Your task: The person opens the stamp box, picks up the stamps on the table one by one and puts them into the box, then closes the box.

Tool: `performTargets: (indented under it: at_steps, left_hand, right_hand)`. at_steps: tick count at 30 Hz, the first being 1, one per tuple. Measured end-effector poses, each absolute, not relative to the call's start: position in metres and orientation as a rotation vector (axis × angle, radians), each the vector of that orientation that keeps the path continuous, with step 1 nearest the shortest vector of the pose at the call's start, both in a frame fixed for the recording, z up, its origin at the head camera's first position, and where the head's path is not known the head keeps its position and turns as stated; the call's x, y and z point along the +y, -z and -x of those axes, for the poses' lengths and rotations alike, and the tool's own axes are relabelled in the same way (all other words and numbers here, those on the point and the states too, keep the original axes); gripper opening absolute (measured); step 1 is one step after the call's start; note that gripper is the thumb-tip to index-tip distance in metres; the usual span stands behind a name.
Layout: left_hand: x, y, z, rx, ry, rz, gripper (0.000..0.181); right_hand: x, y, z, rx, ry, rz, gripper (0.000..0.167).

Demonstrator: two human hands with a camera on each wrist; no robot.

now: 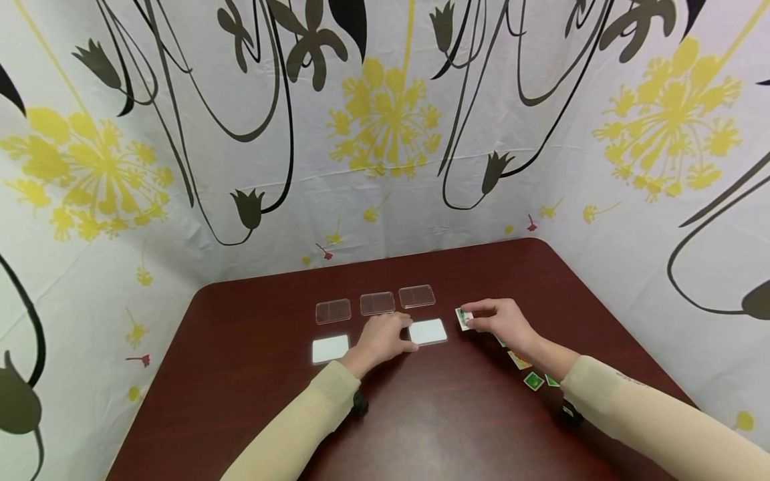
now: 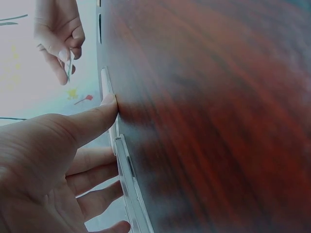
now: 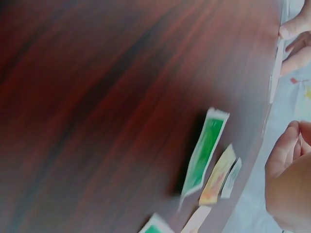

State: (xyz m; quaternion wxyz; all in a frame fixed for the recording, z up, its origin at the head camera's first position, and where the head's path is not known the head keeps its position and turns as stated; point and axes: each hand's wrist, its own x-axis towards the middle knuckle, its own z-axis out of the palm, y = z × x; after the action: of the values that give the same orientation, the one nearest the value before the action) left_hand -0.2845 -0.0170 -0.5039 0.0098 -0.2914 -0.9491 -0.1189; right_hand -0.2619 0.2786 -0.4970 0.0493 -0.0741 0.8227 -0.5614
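Note:
My left hand point(image 1: 381, 338) rests on the table beside a white rectangular case point(image 1: 428, 332), thumb and fingers spread at its left edge; in the left wrist view the thumb of the left hand point(image 2: 53, 150) touches a thin case edge. My right hand point(image 1: 502, 323) pinches a small stamp-like piece point(image 1: 462, 319), white-edged with a green print, between thumb and fingers above the table, right of that case. In the right wrist view the right hand point(image 3: 290, 179) shows at the right edge, its fingertips together.
Three clear cases point(image 1: 333, 311) stand in a row behind. Another white case point(image 1: 330, 349) lies left of my left hand. Several small printed pieces, green point(image 1: 533, 381) and orange point(image 1: 519, 360), lie under and near my right forearm. Patterned cloth point(image 1: 385, 200) surrounds the table point(image 1: 252, 321).

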Motion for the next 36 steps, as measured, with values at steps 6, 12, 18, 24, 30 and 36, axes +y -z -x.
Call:
performTargets:
  at_steps: [6,12,18,24,30,36]
  left_hand:
    - [-0.016,0.504,0.284,-2.962,0.368,0.917,0.057]
    - [-0.017,0.502,0.285,-2.973,0.373,0.901,0.055]
    - [-0.016,0.502,0.285,-2.976,0.391,0.91,0.054]
    - [-0.016,0.502,0.286,-2.985,0.375,0.898,0.053]
    - [-0.015,0.501,0.286,-2.98,0.371,0.9,0.053]
    - [-0.015,0.503,0.286,-2.963,0.359,0.918,0.052]
  right_hand:
    - [0.263,0.499,0.268,2.565,1.707,0.23,0.027]
    - [0.244,0.505,0.277,2.543,1.74,0.172,0.02]
    - [0.233,0.51,0.281,2.487,1.791,0.13,0.017]
    - [0.229,0.511,0.285,2.504,1.736,0.164,0.044]
    - [0.229,0.512,0.29,2.526,1.655,0.174,0.059]
    - [0.225,0.508,0.288,2.586,1.558,0.175,0.056]
